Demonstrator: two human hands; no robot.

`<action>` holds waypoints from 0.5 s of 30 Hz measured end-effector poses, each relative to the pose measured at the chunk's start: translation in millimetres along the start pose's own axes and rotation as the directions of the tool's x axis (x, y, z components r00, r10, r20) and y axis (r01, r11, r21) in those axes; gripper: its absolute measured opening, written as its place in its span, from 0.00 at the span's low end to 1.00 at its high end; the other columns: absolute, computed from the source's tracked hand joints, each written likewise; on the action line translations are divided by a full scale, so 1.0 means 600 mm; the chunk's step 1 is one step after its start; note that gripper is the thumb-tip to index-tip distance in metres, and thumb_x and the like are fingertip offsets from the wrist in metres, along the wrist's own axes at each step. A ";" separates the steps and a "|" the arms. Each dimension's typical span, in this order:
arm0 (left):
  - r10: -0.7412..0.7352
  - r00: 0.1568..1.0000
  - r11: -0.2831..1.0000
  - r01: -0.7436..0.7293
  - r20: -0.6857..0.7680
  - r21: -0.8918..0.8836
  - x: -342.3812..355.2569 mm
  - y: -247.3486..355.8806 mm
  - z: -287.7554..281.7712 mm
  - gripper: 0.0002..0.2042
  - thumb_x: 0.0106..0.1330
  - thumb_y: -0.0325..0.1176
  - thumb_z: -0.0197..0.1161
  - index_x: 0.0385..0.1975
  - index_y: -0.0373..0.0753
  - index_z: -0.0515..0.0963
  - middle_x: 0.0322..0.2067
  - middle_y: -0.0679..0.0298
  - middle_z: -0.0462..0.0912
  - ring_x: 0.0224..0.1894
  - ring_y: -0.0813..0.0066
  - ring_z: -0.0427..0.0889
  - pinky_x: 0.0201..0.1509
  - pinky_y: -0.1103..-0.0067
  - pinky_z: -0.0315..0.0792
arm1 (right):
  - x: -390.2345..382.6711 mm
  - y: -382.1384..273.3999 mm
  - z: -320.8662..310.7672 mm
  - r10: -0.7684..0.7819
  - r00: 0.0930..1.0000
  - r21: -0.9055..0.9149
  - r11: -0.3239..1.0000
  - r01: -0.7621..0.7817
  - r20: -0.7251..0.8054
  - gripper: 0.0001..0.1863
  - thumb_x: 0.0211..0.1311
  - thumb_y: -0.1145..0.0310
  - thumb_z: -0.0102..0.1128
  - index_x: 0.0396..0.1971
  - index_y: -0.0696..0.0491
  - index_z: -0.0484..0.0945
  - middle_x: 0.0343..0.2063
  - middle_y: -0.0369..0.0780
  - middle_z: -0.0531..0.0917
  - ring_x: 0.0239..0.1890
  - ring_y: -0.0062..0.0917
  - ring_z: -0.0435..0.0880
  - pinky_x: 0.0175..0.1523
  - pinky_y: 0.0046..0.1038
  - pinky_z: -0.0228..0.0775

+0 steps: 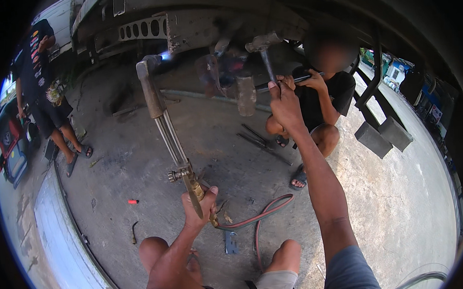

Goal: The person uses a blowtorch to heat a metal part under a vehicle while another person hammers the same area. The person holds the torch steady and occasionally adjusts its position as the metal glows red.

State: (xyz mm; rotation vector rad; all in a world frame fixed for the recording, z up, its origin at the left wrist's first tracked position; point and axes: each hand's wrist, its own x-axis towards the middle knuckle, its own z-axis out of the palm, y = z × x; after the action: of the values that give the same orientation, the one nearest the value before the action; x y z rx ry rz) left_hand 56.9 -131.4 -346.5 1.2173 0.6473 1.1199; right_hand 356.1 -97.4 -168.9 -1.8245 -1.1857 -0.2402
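Note:
My left hand is closed round the rear of a long brass-and-steel cutting torch. A small blue flame burns at its tip, close to the rusty edge of a steel beam overhead. Raised at the right, my right hand grips a hammer by its handle, head up. Just left of that handle, a sledgehammer is held by a crouching person in a black shirt. Behind it, a curved metal bracket under the beam is partly in shadow.
Red and green hoses trail from the torch over the concrete. Metal rods, a red lighter-like piece and a small bent nozzle lie about. Another person stands far left. Two dark blocks hang at right.

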 end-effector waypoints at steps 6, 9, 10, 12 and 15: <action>0.032 0.999 0.996 -0.031 0.014 -0.083 0.005 -0.013 0.009 0.13 0.68 0.29 0.68 0.25 0.37 0.70 0.13 0.67 0.72 0.13 0.79 0.72 0.17 0.76 0.67 | 0.048 0.074 0.038 -0.158 0.987 -0.235 0.961 0.144 -0.043 0.26 0.77 0.52 0.53 0.50 0.63 0.83 0.47 0.59 0.85 0.56 0.56 0.82 0.65 0.43 0.69; 0.052 0.999 0.992 -0.053 -0.011 -0.117 0.004 -0.014 0.011 0.13 0.68 0.30 0.68 0.25 0.37 0.70 0.12 0.66 0.72 0.12 0.79 0.72 0.16 0.76 0.66 | 0.075 0.057 0.047 -0.109 0.993 -0.195 0.974 0.115 0.040 0.27 0.75 0.51 0.53 0.47 0.63 0.84 0.48 0.60 0.84 0.60 0.55 0.79 0.71 0.43 0.62; 0.056 0.998 0.991 -0.058 -0.019 -0.118 0.003 -0.013 0.010 0.13 0.68 0.30 0.68 0.25 0.37 0.70 0.12 0.66 0.72 0.13 0.79 0.73 0.17 0.76 0.66 | 0.076 0.045 0.047 -0.055 0.994 -0.133 0.989 0.067 0.091 0.27 0.75 0.50 0.53 0.46 0.63 0.85 0.48 0.60 0.84 0.61 0.55 0.77 0.73 0.43 0.60; 0.058 0.998 0.993 -0.059 -0.009 -0.101 0.001 -0.012 0.003 0.13 0.69 0.30 0.68 0.25 0.36 0.70 0.12 0.66 0.72 0.13 0.79 0.73 0.17 0.76 0.67 | 0.063 0.034 0.062 -0.107 0.994 -0.153 0.982 0.110 0.025 0.27 0.75 0.50 0.53 0.47 0.63 0.84 0.49 0.60 0.84 0.62 0.56 0.77 0.73 0.44 0.59; 0.053 0.999 0.994 -0.053 -0.002 -0.091 0.002 -0.014 0.002 0.13 0.69 0.30 0.67 0.25 0.36 0.70 0.12 0.66 0.72 0.13 0.79 0.73 0.18 0.76 0.67 | 0.069 0.026 0.052 -0.120 0.988 -0.206 0.969 0.138 0.097 0.27 0.77 0.52 0.49 0.47 0.64 0.82 0.49 0.62 0.84 0.58 0.58 0.79 0.66 0.48 0.67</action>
State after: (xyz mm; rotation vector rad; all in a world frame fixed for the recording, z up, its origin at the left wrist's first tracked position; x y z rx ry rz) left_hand 61.1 -130.4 -354.1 1.1628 0.5606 1.1812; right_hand 381.0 -49.5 -171.4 -1.9588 -1.3843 -0.3801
